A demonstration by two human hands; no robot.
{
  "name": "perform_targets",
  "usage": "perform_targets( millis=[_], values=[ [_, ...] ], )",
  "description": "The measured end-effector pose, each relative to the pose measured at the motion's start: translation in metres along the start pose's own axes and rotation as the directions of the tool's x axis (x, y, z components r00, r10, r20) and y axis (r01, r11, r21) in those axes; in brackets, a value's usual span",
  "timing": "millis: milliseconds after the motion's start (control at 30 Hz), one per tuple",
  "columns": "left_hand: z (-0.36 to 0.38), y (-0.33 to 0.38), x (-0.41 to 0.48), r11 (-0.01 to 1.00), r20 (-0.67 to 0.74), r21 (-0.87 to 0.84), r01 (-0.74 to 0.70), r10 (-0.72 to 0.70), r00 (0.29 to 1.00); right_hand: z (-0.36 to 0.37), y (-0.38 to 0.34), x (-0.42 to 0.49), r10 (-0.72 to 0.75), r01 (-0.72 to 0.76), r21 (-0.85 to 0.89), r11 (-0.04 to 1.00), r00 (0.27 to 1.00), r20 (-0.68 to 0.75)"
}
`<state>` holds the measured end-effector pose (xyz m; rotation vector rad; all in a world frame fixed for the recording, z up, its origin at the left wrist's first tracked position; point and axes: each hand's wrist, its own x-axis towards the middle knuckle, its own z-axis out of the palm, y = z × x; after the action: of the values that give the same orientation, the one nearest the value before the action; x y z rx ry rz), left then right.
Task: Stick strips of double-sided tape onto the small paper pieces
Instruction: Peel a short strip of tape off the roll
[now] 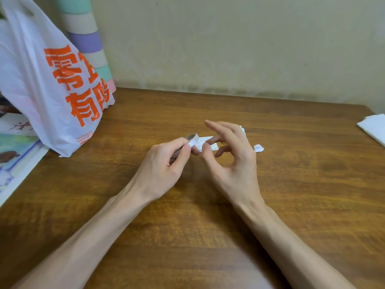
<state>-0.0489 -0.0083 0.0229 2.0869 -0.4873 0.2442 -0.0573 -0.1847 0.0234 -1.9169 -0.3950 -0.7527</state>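
A bag (41, 90) stands far left on the table (187, 226). Your left hand (164, 165) grips the tape (192, 138), just above the paper (203, 140) lying flat at mid-table. Your right hand (233, 159) is loosely spread, one finger on that paper. A scrap (258, 148) lies just right.

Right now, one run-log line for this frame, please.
left hand grips tape roll | right hand thumb and forefinger near roll's end, pinch unclear | printed paper pieces flat on table behind both hands

Both forearms reach forward. Left hand (164, 165) pinches tape roll (193, 138); right hand (233, 161) loose, fingers spread.
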Motion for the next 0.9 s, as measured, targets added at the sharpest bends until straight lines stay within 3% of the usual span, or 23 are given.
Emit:
perform_targets(
  millis=[167,333,533,633,733,800,900],
  values=[
    [-0.004,-0.001,0.001,0.999,0.036,0.052,-0.017,0.015,0.999,0.002,0.007,-0.004,-0.029,0.044,-0.132,0.990,0.993,0.112],
    [-0.005,0.000,0.000,0.994,0.054,0.100,-0.042,0.037,0.998,0.001,0.008,-0.003,-0.122,0.132,-0.148,0.980,0.990,0.074],
    [-0.007,0.002,-0.001,0.979,0.076,0.178,-0.100,0.087,0.993,-0.005,0.005,0.002,0.039,-0.035,-0.028,0.999,0.985,0.165],
    [-0.007,0.003,0.001,0.983,0.078,0.162,-0.082,0.070,0.995,-0.001,0.003,0.002,0.019,-0.012,-0.039,0.999,0.986,0.165],
    [-0.010,0.013,0.006,0.993,0.127,-0.118,0.005,0.011,0.992,0.004,-0.004,0.001,-0.059,0.066,-0.047,0.997,0.991,0.124],
    [-0.015,0.018,0.006,0.905,0.180,-0.409,0.120,-0.048,0.982,0.001,-0.010,0.003,-0.083,0.079,0.069,0.995,0.994,0.064],
    [-0.019,0.014,0.006,0.851,0.207,-0.489,0.189,-0.097,0.973,-0.010,-0.009,0.010,0.049,-0.048,0.307,0.951,0.999,0.006]
  ],
)
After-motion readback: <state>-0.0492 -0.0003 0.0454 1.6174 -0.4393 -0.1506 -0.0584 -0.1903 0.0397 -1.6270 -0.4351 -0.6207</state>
